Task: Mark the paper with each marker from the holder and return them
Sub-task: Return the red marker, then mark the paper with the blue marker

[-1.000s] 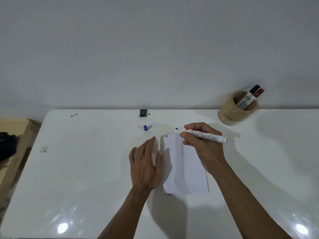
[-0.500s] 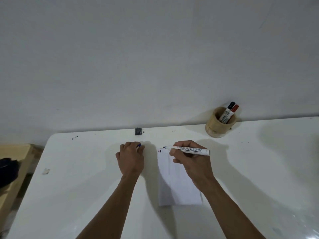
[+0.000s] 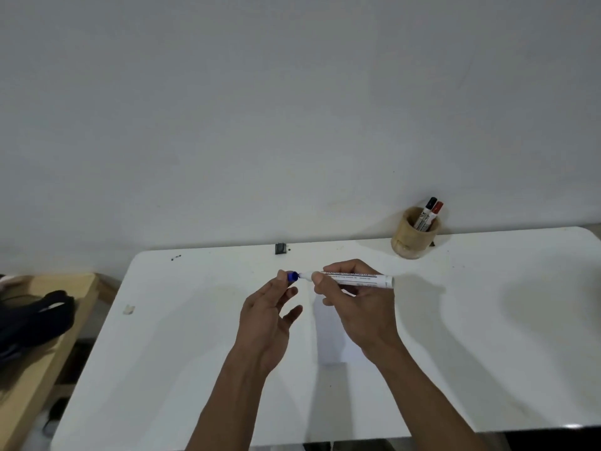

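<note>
My right hand (image 3: pixel 357 307) grips a white marker (image 3: pixel 354 278) held level above the white table (image 3: pixel 182 346), its tip pointing left. My left hand (image 3: pixel 268 317) pinches the small blue cap (image 3: pixel 292 276) at that tip, the other fingers spread. The white paper (image 3: pixel 328 333) lies flat under and between my hands, partly hidden by my right wrist. A round wooden holder (image 3: pixel 411 237) stands at the back right against the wall, with a black-capped marker (image 3: pixel 426 211) and a red-capped marker (image 3: pixel 435 213) in it.
A small dark object (image 3: pixel 280 248) sits at the table's back edge by the wall. A scrap of tape (image 3: pixel 128 309) lies near the left edge. Left of the table is a wooden bench (image 3: pixel 48 353) with a black bundle (image 3: pixel 35 317) on it.
My left hand left the paper, picked up the blue cap from the table and brought it to the marker's tip. My right hand lifted the marker off the paper.
</note>
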A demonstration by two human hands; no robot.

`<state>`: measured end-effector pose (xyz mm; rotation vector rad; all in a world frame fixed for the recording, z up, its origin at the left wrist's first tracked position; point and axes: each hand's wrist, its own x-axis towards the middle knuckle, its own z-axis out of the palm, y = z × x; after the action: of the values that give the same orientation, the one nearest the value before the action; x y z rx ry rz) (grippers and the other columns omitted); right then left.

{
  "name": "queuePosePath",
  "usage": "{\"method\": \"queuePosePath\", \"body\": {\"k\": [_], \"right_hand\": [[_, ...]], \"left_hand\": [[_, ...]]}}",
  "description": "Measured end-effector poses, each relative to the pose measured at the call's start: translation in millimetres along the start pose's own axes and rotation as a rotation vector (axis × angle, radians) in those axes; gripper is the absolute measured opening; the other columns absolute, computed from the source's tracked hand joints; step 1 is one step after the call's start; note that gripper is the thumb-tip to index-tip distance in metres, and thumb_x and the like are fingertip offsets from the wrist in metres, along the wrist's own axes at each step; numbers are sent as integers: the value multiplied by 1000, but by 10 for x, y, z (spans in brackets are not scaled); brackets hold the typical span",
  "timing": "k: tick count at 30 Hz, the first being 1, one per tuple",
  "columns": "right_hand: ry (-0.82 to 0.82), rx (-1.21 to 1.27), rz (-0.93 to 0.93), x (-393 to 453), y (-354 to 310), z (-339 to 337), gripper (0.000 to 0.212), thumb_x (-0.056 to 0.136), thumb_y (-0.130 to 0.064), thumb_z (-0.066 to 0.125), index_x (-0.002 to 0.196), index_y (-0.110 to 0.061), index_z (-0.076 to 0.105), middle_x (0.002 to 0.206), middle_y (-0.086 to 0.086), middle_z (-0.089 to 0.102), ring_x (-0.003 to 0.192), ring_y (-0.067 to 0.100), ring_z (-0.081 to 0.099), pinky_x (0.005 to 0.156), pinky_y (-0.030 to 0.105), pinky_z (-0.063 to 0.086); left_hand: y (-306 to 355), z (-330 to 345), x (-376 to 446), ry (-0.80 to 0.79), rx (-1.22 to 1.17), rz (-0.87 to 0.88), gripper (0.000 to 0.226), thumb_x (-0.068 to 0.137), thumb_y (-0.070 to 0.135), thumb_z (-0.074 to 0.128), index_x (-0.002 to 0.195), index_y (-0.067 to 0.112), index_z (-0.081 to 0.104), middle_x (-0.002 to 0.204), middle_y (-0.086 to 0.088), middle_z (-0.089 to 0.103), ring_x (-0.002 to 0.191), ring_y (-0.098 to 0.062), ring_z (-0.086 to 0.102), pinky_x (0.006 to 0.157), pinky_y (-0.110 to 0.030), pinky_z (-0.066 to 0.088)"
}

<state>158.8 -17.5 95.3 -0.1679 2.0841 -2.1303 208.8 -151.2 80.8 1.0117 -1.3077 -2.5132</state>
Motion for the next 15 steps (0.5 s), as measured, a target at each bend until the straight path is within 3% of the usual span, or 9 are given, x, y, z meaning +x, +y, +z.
{"method": "queuePosePath", "body": {"k": [6, 12, 15], "right_hand": [[-1, -64, -7, -311, 10, 74, 15, 81, -20, 86, 87, -13, 74, 82, 3, 79, 78, 23, 78, 72, 54, 63], [41, 37, 17, -470, -47, 105, 16, 81, -14, 84, 89, -6, 73, 78, 8, 78, 73, 20, 78, 58, 26, 60], [49, 66, 24, -529, -85, 90, 15, 83, -13, 83, 91, -4, 73, 75, 5, 79, 70, 16, 78, 58, 21, 58]], "left_hand": [[-3, -111, -280, -49, 41, 24, 20, 88, 30, 66, 83, 18, 81, 99, 0, 71, 101, -20, 59, 88, -40, 50], [-1, -150, -410, -90, 88, 55, 17, 91, 24, 66, 90, 16, 80, 103, -2, 72, 104, -20, 59, 88, -41, 51], [9, -137, -433, -104, 135, 82, 19, 91, 25, 65, 94, 13, 79, 105, -3, 73, 106, -19, 61, 93, -42, 52]]}}
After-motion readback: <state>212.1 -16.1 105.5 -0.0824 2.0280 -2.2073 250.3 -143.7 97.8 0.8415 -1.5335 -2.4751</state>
